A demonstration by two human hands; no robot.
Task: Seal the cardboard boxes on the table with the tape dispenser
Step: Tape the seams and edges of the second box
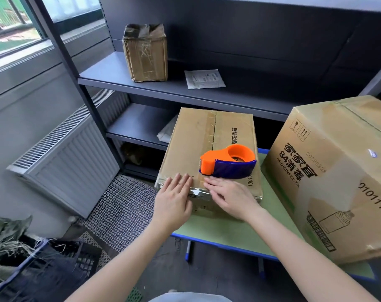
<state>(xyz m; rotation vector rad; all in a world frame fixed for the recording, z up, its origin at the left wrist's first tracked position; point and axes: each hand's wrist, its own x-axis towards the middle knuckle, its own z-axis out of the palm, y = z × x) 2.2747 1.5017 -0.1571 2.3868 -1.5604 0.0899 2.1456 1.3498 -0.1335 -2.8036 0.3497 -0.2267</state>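
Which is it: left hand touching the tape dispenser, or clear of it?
Apart. The head view shows a strip of bare cardboard between the left hand and the tape dispenser. The hand lies flat on the near edge of the box instead.

Storeroom: metal shelving, cardboard boxes, radiator under window.

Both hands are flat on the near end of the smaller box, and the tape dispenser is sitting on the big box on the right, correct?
Not quite. The head view shows the tape dispenser resting on top of the smaller box, just beyond the right hand, not on the big box. The left hand and right hand do lie flat on the smaller box's near end.
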